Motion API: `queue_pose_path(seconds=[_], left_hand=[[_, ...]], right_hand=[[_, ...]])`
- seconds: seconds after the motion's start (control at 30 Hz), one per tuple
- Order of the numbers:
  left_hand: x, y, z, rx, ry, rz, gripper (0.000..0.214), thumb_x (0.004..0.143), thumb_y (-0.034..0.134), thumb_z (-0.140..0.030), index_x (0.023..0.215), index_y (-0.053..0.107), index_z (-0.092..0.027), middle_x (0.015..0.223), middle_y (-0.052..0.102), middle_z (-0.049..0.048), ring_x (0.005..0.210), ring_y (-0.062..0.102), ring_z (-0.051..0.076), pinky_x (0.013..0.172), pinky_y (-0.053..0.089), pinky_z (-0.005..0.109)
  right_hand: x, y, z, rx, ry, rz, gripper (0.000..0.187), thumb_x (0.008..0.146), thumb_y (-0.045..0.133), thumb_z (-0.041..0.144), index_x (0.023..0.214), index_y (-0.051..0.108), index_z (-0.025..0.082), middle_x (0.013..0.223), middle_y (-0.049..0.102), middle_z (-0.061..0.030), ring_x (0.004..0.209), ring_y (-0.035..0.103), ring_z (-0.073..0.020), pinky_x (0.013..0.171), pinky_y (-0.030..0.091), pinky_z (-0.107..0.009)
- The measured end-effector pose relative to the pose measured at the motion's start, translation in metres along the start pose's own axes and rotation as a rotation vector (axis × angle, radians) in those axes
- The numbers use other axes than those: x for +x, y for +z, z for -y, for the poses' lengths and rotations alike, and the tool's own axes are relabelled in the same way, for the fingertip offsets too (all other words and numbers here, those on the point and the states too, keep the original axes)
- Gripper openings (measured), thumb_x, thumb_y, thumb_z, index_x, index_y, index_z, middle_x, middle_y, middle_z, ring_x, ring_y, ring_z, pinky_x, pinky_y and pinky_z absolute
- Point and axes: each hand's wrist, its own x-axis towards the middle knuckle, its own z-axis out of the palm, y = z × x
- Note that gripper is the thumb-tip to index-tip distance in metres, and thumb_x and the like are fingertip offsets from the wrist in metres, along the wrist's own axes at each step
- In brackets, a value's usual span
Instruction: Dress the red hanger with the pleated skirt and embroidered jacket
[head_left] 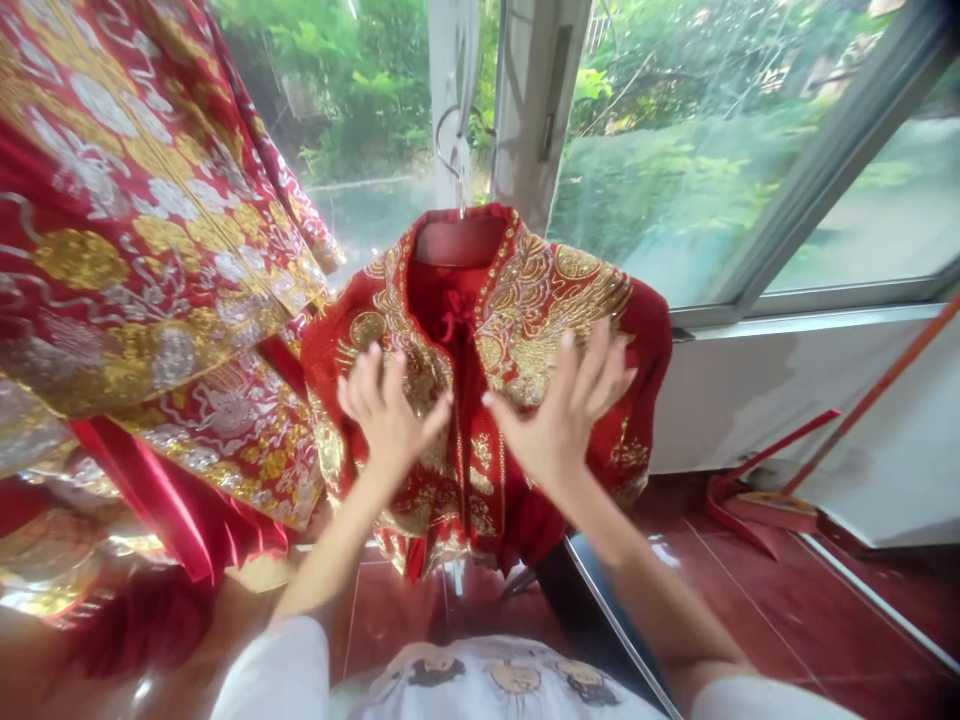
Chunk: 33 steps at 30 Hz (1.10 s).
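Observation:
A red jacket [480, 480] with gold embroidery hangs in front of me on a hanger [448, 150], its front parted at the collar. My left hand [391, 412] is spread before the chest panel on the left, fingers pointing up. Before the opposite panel, my right hand [559, 405] is spread too, its thumb pointing toward the front opening. Neither hand grips anything. Whether the fingertips touch the cloth I cannot tell.
More red garments [150, 230] with gold and silver embroidery hang close on the left. Behind the jacket are windows [645, 190] with a sill. A red broom and dustpan [772, 505] rest on the tiled floor [742, 580] at right. A dark flat object [600, 610] stands below my right forearm.

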Motion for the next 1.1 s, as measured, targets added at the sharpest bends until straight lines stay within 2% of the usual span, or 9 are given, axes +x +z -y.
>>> queue_pose_path(seconds=[0.13,0.23,0.4,0.6,0.73,0.83,0.93,1.03,1.1], left_hand=[[-0.088,0.014,-0.004,0.129,-0.085,0.340,0.065,0.080,0.065,-0.044,0.131,0.046,-0.007,0.136,0.040,0.0319,0.130,0.035,0.044,0.104,0.029,0.063],[-0.107,0.014,0.016,0.146,-0.161,0.416,0.042,0.084,0.060,-0.028,0.119,0.055,-0.006,0.125,0.051,0.0296,0.116,0.050,0.041,0.091,0.042,0.054],[-0.086,-0.024,0.012,-0.230,0.062,0.470,0.028,0.090,0.041,-0.018,0.064,0.050,-0.017,0.057,0.053,0.0041,0.051,0.050,0.016,0.051,0.037,0.027],[-0.053,-0.082,-0.050,-0.610,0.172,0.348,0.034,0.093,0.030,-0.017,0.059,0.035,-0.020,0.047,0.040,-0.0014,0.041,0.037,0.010,0.044,0.029,0.024],[-0.032,-0.074,-0.057,-0.519,0.115,0.460,0.036,0.091,0.042,-0.019,0.055,0.035,-0.019,0.047,0.037,-0.0026,0.042,0.034,0.010,0.044,0.023,0.025],[-0.018,-0.062,-0.052,-0.378,0.176,0.524,0.042,0.091,0.048,-0.027,0.053,0.034,-0.018,0.047,0.034,-0.0033,0.043,0.033,0.009,0.045,0.022,0.026],[0.002,-0.062,-0.049,-0.406,0.236,0.347,0.040,0.089,0.052,-0.027,0.054,0.035,-0.018,0.048,0.031,-0.0042,0.044,0.029,0.010,0.046,0.022,0.027],[0.031,-0.059,-0.055,-0.437,0.284,0.229,0.026,0.088,0.055,-0.023,0.064,0.046,-0.017,0.059,0.048,-0.0001,0.057,0.045,0.013,0.055,0.035,0.027],[0.051,-0.047,-0.063,-0.461,0.314,0.236,0.009,0.090,0.051,-0.020,0.084,0.056,-0.015,0.086,0.063,0.0075,0.084,0.057,0.018,0.075,0.046,0.030]], right_hand=[[-0.082,0.025,-0.014,-0.115,0.042,0.010,0.077,0.083,0.057,0.034,0.147,0.023,0.009,0.150,0.015,-0.0307,0.138,0.019,-0.0478,0.099,0.026,-0.072],[-0.098,0.027,-0.048,0.007,0.104,-0.103,0.072,0.082,0.056,0.029,0.145,0.028,0.008,0.132,0.042,-0.0266,0.123,0.045,-0.0378,0.097,0.041,-0.060],[-0.098,-0.011,-0.051,0.323,0.215,0.004,0.070,0.087,0.048,0.025,0.149,0.018,0.016,0.092,0.064,-0.0087,0.075,0.066,-0.0206,0.070,0.057,-0.038],[-0.101,-0.038,0.017,0.513,-0.077,0.272,0.069,0.088,0.041,0.024,0.151,0.015,0.035,0.108,0.067,-0.0072,0.086,0.070,-0.0260,0.068,0.060,-0.039],[-0.082,-0.005,0.008,0.320,-0.030,0.715,0.062,0.088,0.036,0.020,0.150,0.030,0.021,0.101,0.070,-0.0124,0.082,0.070,-0.0270,0.070,0.057,-0.036],[-0.060,-0.010,-0.015,0.282,0.011,0.835,0.057,0.090,0.045,0.031,0.145,0.039,0.018,0.103,0.071,-0.0120,0.081,0.070,-0.0248,0.072,0.056,-0.034],[-0.023,-0.045,-0.040,0.427,-0.010,0.570,0.044,0.089,0.052,0.037,0.129,0.057,0.020,0.082,0.071,-0.0042,0.068,0.067,-0.0170,0.069,0.055,-0.029],[0.037,-0.071,-0.073,0.322,0.060,-0.093,0.027,0.091,0.050,0.032,0.109,0.066,0.021,0.094,0.070,-0.0051,0.085,0.067,-0.0170,0.089,0.052,-0.034],[0.080,-0.071,-0.096,0.324,0.095,-0.065,0.027,0.088,0.054,0.032,0.110,0.066,0.022,0.107,0.067,-0.0054,0.101,0.063,-0.0188,0.095,0.051,-0.036]])
